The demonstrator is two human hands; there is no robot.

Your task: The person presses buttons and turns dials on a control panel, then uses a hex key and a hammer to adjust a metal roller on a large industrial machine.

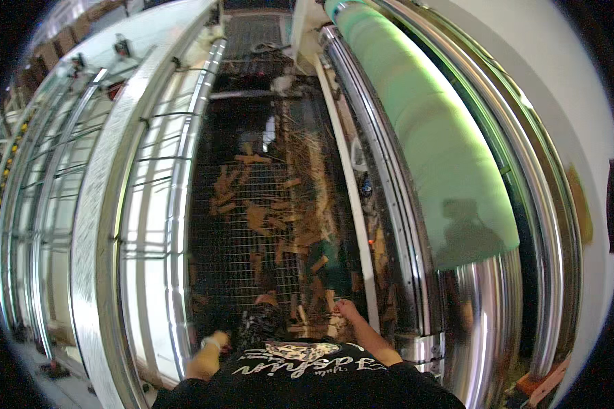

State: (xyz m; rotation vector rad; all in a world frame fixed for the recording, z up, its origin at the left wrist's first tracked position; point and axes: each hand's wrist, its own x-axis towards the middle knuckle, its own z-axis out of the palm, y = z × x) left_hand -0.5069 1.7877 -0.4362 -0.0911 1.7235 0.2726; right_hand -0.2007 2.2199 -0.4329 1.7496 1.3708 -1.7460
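My right hand is closed over the right side of the dark walkway, near a narrow brown cardboard strip. What its fingers hold, if anything, is too small to make out. Lower down, by the lower end of a shiny metal roller, my left hand hangs low and looks small and smeared. Its fingers do not show clearly. Brown cardboard scraps lie scattered on the dark grid floor in front of my feet.
Along the right runs a big machine with a green-covered roller and a long polished roller. A pale rail edges the walkway. On the left stand white machine frames. A round coiled object lies far ahead.
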